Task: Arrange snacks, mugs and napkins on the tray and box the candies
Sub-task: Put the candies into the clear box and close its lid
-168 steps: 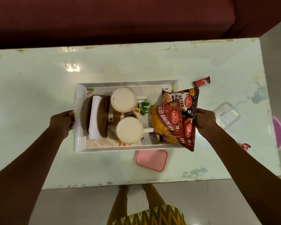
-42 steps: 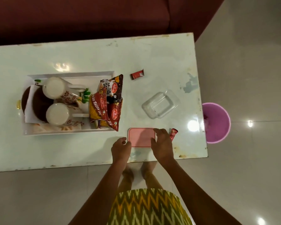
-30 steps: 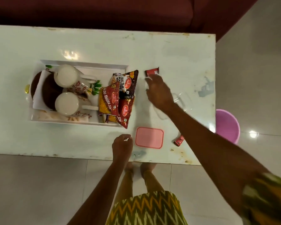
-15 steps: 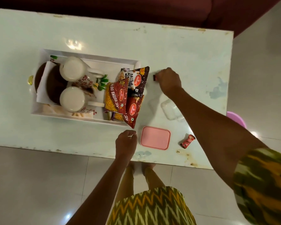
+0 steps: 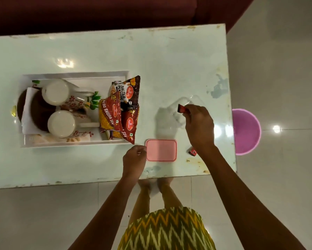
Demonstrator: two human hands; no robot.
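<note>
My right hand (image 5: 198, 123) pinches a small red candy (image 5: 182, 109) over the clear plastic box (image 5: 177, 112) on the table's right half. A second red candy (image 5: 193, 152) lies beside my right wrist. The pink lid (image 5: 161, 150) rests near the front edge, and my left hand (image 5: 134, 158) sits fisted just left of it, holding nothing visible. The white tray (image 5: 76, 75) on the left carries two white mugs (image 5: 61, 123), red snack packets (image 5: 121, 109) and a white napkin (image 5: 28, 112) on a brown plate.
The pale glossy table (image 5: 169, 60) ends at a right edge close to the box. A pink bucket (image 5: 246, 131) stands on the tiled floor beyond that edge. A dark red sofa (image 5: 97, 13) runs along the far side.
My right hand picked up the red candy near the snack packets and carried it right, over the clear box. My left hand has stayed by the pink lid.
</note>
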